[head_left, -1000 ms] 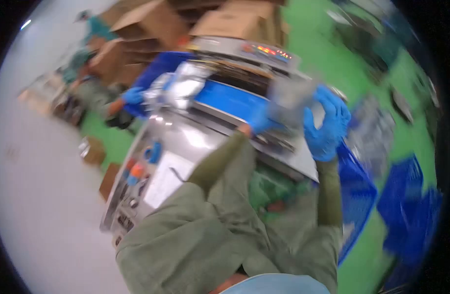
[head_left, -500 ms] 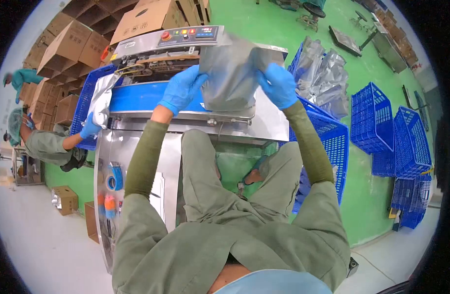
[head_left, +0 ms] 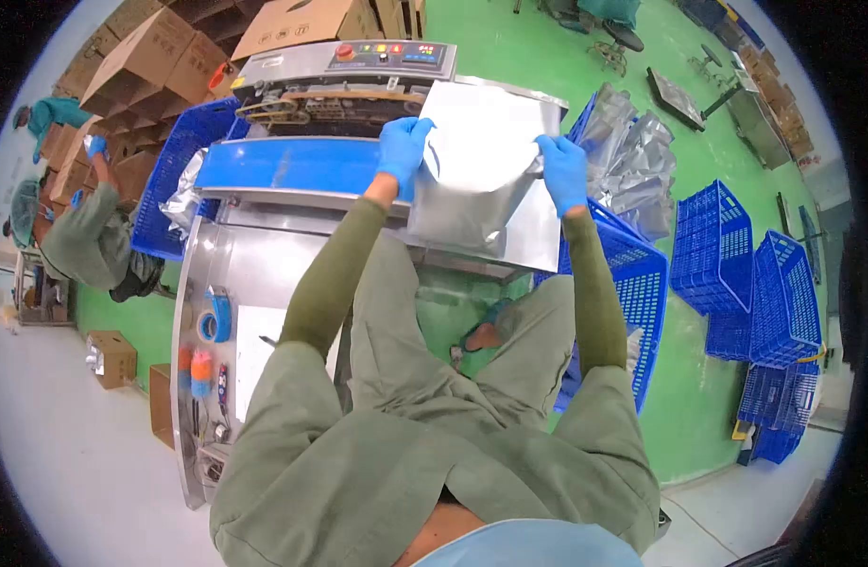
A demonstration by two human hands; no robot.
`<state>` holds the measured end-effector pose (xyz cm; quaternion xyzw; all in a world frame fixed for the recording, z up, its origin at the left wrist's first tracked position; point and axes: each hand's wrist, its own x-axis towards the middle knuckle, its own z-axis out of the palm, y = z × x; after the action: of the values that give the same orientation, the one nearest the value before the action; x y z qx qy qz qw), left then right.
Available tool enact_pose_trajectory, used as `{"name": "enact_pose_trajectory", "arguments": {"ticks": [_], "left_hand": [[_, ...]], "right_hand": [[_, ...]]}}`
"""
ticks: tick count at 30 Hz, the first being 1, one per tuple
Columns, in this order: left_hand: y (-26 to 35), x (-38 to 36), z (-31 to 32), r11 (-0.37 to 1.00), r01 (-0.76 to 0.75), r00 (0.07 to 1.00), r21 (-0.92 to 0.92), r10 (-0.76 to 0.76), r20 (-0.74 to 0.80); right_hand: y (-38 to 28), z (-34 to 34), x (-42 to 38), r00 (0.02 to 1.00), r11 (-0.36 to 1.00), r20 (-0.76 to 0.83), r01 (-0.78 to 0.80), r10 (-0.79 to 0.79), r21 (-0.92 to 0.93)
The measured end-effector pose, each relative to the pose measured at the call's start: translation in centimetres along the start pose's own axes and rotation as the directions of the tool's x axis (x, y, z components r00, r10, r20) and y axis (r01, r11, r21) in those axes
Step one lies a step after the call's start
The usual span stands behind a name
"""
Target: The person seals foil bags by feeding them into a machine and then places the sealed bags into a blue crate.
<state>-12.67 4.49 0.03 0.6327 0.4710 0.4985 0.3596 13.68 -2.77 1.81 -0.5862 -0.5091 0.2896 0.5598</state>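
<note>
A silver foil bag [head_left: 473,165] hangs between my two blue-gloved hands, its upper part bright with glare. My left hand [head_left: 403,154] pinches the bag's left edge, and my right hand [head_left: 562,172] grips its right edge. Beside my left hand lies the blue conveyor belt [head_left: 287,166] of a band sealing machine [head_left: 344,71] with a lit control panel. The bag covers the right end of the machine and part of the metal work surface [head_left: 532,231]. Some fingertips are hidden behind the foil.
Filled silver bags [head_left: 632,161] are piled at my right, above a blue crate [head_left: 632,283]. Another blue crate [head_left: 164,203] stands left of the machine. A co-worker [head_left: 98,231] is at the far left. Tape [head_left: 214,321] and paper [head_left: 264,350] lie on the left bench.
The bag has turned its bright side up and shifted right with both hands. The co-worker's hand has let go of the foil bag in the left crate and drawn back.
</note>
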Motion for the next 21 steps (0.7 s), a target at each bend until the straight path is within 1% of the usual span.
{"name": "enact_pose_trajectory", "arguments": {"ticks": [1, 2, 3, 4, 5, 6, 7, 8, 11, 12, 13, 14, 15, 16, 17, 18, 19, 21], "left_hand": [[-2.9, 0.3, 0.6, 0.998, 0.061, 0.998, 0.006, -0.062, 0.013], [-5.7, 0.3, 1.0, 0.992, 0.123, 0.992, 0.015, -0.123, 0.027], [-6.9, 0.5, 1.3, 0.984, 0.177, 0.983, 0.025, -0.177, 0.043], [-6.9, 0.5, 1.4, 0.971, 0.239, 0.971, 0.019, -0.239, 0.000], [-7.9, 1.4, 1.5, 0.974, 0.224, 0.975, 0.037, -0.224, -0.005], [-9.7, 2.3, 1.3, 0.975, 0.218, 0.976, 0.053, -0.218, -0.012], [-11.1, 2.5, 1.0, 0.974, 0.218, 0.976, 0.070, -0.217, -0.019], [-9.9, 2.6, 0.2, 0.967, 0.152, 0.988, 0.205, -0.156, 0.007], [-11.5, 3.9, -1.5, 0.964, 0.202, 0.978, 0.171, -0.207, 0.017], [-12.6, 4.3, -2.0, 0.967, 0.242, 0.970, 0.078, -0.241, -0.023], [-12.6, 4.7, -2.7, 0.962, 0.253, 0.967, 0.099, -0.250, -0.039], [-12.4, 4.9, -3.6, 0.957, 0.264, 0.964, 0.122, -0.259, -0.055], [-12.6, 5.0, -4.6, 0.949, 0.279, 0.960, 0.148, -0.272, -0.066], [-13.7, 5.6, -5.5, 0.946, 0.305, 0.952, 0.113, -0.298, -0.077], [-15.3, 6.2, -6.7, 0.940, 0.330, 0.943, 0.083, -0.324, -0.075], [-15.5, 7.0, -7.8, 0.939, 0.322, 0.947, 0.118, -0.318, -0.045], [-14.8, 6.8, -9.7, 0.938, 0.287, 0.956, 0.193, -0.293, 0.005], [-13.5, 6.8, -11.5, 0.935, 0.225, 0.952, 0.274, -0.271, 0.140]], "right_hand": [[1.5, 0.3, 1.1, 0.997, 0.997, 0.048, -0.069, 0.068, 0.025], [3.7, 0.8, 1.9, 0.994, 0.996, 0.088, -0.066, 0.070, -0.054], [6.8, 1.5, 3.0, 0.990, 0.990, 0.122, -0.054, 0.070, -0.129], [9.5, 2.0, 4.2, 0.982, 0.966, 0.165, 0.128, -0.092, -0.226], [12.1, 2.5, 5.4, 0.946, 0.900, 0.203, 0.306, -0.251, -0.312], [12.0, 3.2, 5.4, 0.958, 0.929, 0.193, 0.258, -0.210, -0.267], [9.6, 3.9, 4.8, 0.982, 0.996, 0.187, -0.003, 0.019, -0.084], [7.1, 4.6, 4.1, 0.954, 0.958, 0.171, -0.266, 0.247, 0.103], [6.9, 6.7, 5.1, 0.950, 0.955, 0.181, -0.278, 0.256, 0.108], [8.3, 7.6, 5.9, 0.974, 0.995, 0.206, -0.090, 0.097, -0.041], [10.5, 9.0, 7.1, 0.979, 0.990, 0.201, 0.070, -0.044, -0.123], [13.0, 10.6, 8.5, 0.961, 0.953, 0.207, 0.225, -0.182, -0.205], [12.8, 11.3, 8.4, 0.903, 0.850, 0.241, 0.420, -0.355, -0.319], [12.5, 12.0, 8.4, 0.814, 0.694, 0.268, 0.580, -0.516, -0.426], [10.3, 12.6, 7.7, 0.661, 0.433, 0.342, 0.719, -0.668, -0.544], [11.3, 14.7, 8.3, 0.800, 0.558, 0.387, 0.598, -0.458, -0.576], [11.9, 15.7, 8.7, 0.838, 0.638, 0.385, 0.545, -0.388, -0.543], [9.8, 17.7, 7.3, 0.872, 0.788, 0.373, 0.460, -0.316, -0.408]]}}
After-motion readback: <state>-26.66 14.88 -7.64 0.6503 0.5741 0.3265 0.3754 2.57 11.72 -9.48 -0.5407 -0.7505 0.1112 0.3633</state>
